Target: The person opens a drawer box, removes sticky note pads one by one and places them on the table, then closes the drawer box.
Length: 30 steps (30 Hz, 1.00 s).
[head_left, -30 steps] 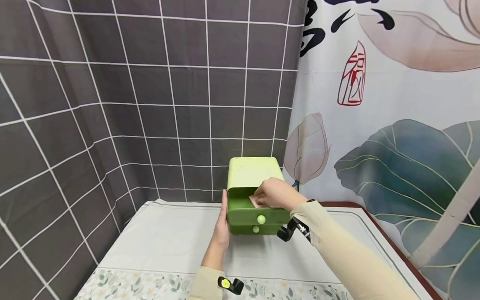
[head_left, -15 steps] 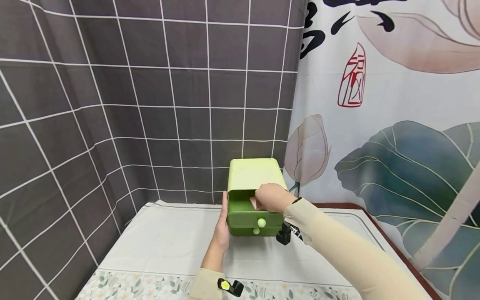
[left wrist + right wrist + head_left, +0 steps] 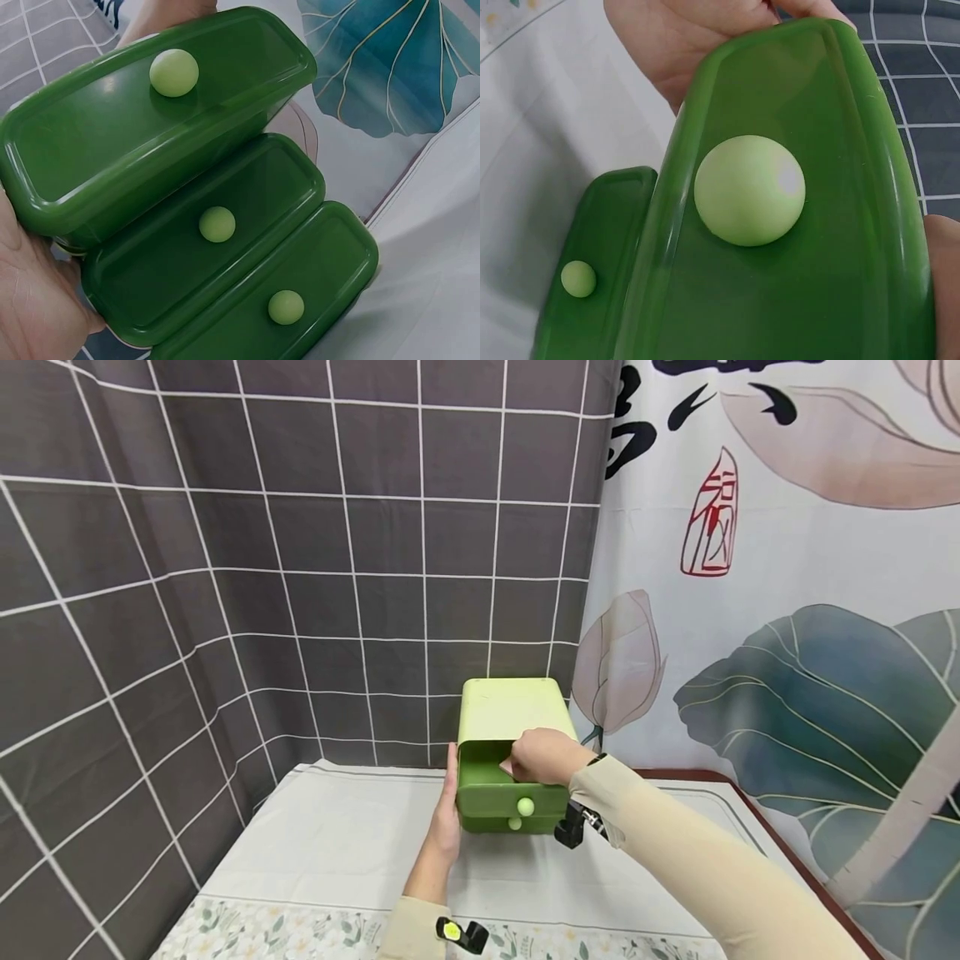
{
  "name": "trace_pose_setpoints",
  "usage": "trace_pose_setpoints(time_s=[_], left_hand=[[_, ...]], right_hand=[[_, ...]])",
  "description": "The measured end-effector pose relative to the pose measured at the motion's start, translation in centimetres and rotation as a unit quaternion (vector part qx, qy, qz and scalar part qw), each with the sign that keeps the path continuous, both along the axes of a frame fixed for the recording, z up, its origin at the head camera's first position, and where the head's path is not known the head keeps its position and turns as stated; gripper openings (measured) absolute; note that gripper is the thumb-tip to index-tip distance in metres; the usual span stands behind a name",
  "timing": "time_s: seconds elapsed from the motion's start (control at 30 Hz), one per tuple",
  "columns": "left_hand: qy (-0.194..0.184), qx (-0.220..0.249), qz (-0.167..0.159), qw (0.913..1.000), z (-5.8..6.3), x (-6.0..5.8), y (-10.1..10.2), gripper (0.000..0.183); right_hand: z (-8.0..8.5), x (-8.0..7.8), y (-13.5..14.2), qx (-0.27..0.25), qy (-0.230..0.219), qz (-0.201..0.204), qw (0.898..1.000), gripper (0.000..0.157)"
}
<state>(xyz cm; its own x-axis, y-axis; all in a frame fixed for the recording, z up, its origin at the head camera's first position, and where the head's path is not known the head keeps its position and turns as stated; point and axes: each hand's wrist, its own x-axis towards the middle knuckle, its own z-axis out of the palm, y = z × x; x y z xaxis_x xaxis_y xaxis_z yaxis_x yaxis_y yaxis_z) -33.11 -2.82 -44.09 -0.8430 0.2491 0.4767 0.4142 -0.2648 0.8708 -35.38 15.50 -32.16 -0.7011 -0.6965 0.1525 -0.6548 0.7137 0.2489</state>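
White cloth (image 3: 345, 835) bears one lime-and-green, three-drawer cabinet (image 3: 512, 706). Straight-fingered, the left hand (image 3: 446, 814) touches its side; the right hand (image 3: 546, 756) pinches one pink piece (image 3: 507, 767) inside one pulled-out drawer (image 3: 491, 802).

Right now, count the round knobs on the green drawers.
3: the top knob on the pulled-out top drawer, the middle knob on the middle drawer and the bottom knob on the bottom drawer. The back of the cabinet is hidden.
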Motion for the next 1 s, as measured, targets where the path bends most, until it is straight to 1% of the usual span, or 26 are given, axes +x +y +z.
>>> trace_pose_setpoints(time_s=[0.13, 0.3, 0.37, 0.5, 0.7, 0.83, 0.87, 0.97, 1.0], left_hand=[[-0.008, 0.002, 0.002, 1.0, -0.04, -0.07, 0.04, 0.049], [-0.012, 0.009, -0.004, 0.9999, -0.08, -0.07, -0.02, 0.05], [-0.01, 0.01, -0.006, 0.9999, -0.06, -0.01, -0.03, 0.05], [-0.013, 0.013, -0.009, 0.9998, 0.08, 0.11, 0.01, 0.051], [-0.012, 0.014, -0.009, 0.9998, 0.11, 0.16, 0.0, 0.05], [-0.007, 0.013, -0.008, 0.9998, 0.03, 0.17, -0.06, 0.051], [-0.006, 0.014, -0.008, 0.9999, 0.02, 0.15, -0.08, 0.051], [-0.001, 0.015, -0.008, 0.9999, 0.04, 0.14, -0.15, 0.051], [-0.002, 0.012, -0.009, 0.9999, 0.33, 0.38, -0.19, 0.051]], right_hand=[[0.03, 0.03, 0.17, -0.008, -0.005, 0.019, 1.0, 0.028], [-0.16, -0.07, 0.25, -0.016, 0.012, 0.051, 0.998, 0.023], [-0.2, -0.01, 0.29, -0.019, 0.016, 0.058, 0.998, 0.021], [-0.12, 0.29, 0.36, -0.019, 0.013, 0.056, 0.998, 0.017], [-0.21, 0.36, 0.47, -0.001, 0.021, 0.037, 0.999, 0.015], [-0.22, 0.24, 0.53, 0.015, 0.02, 0.029, 0.999, 0.006], [-0.2, 0.2, 0.57, 0.016, 0.016, 0.029, 0.999, 0.006], [-0.1, 0.06, 0.79, 0.011, 0.001, 0.037, 0.999, 0.019], [-0.09, -0.03, 0.88, 0.008, -0.004, 0.042, 0.999, 0.022]])
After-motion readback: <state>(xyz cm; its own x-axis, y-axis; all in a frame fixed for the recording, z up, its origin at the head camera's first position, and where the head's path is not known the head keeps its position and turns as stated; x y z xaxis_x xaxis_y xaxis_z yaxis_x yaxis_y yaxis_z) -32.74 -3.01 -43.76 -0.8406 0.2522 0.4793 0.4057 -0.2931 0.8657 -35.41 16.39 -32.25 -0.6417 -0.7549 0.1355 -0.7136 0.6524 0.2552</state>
